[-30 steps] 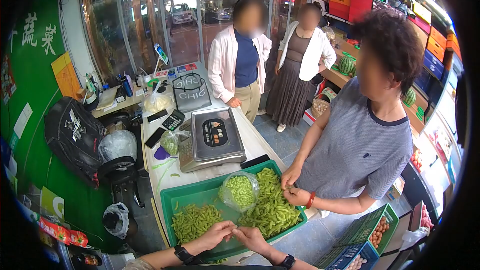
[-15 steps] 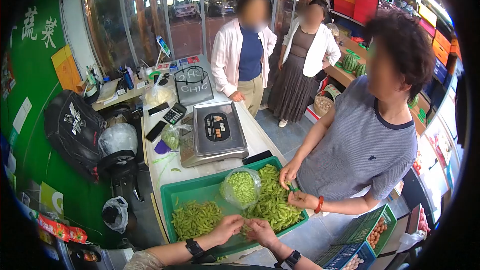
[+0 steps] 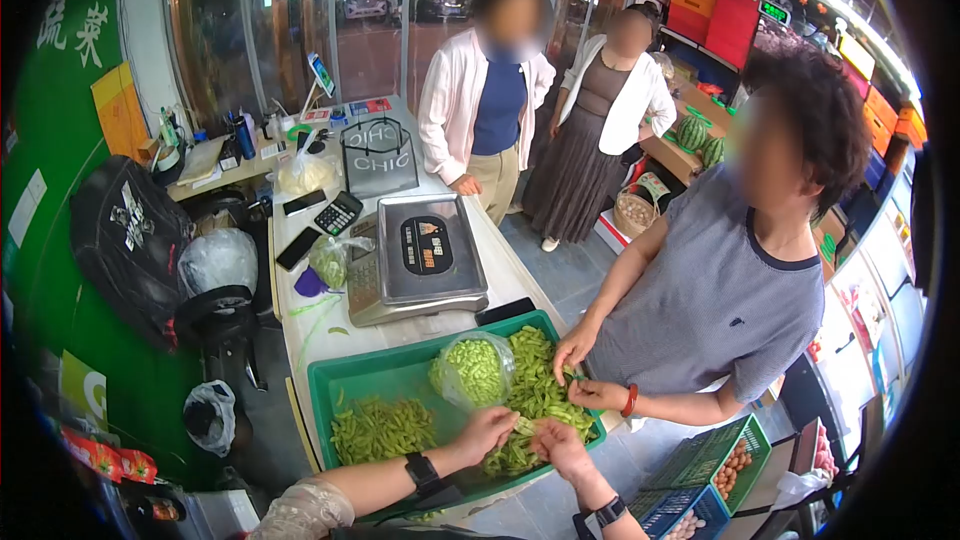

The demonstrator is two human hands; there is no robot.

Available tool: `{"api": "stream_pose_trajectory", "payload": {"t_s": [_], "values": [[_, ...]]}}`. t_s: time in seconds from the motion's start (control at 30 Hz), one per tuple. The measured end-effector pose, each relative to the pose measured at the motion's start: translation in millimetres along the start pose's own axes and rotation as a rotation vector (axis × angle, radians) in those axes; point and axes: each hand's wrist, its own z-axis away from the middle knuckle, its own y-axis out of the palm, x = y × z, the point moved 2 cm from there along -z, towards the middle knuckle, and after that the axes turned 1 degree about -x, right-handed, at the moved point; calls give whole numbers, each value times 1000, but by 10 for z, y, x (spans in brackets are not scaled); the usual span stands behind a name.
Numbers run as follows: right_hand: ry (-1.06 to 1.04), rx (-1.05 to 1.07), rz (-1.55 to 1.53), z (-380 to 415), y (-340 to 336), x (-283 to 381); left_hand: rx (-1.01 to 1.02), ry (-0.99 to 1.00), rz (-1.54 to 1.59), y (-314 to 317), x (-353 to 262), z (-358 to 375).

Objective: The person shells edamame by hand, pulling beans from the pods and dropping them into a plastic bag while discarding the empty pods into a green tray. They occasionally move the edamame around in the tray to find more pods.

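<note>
My left hand is closed in a pinch at the front of a green tray, just below a clear bag of shelled green beans. To its right, my right hand is also pinched, over the pile of green pods. A pale green pod shows between the two hands; which fingers grip it is hard to tell. A second heap of pods lies at the tray's left. A co-worker's two hands work at the tray's right edge.
Behind the tray stand a scale, a calculator and phones on the white table. A person in grey is at the right; two people stand beyond the table. Crates of eggs sit lower right.
My hands have moved slightly apart, the right one further right, and a pale green pod now shows between them. The whole view has shifted a little.
</note>
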Motion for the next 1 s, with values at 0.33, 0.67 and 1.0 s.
{"api": "stream_pose_trajectory", "payload": {"t_s": [0.33,0.67,1.0], "values": [[-50,-25,296,-489,220,236,-163,9,-426,-807,-413,518],[-770,-376,847,-1448,1010,265,-738,403,-356,-2397,-1241,1664],[-660,20,884,-1656,3246,375,-749,199,-32,-3187,-717,2406]]}}
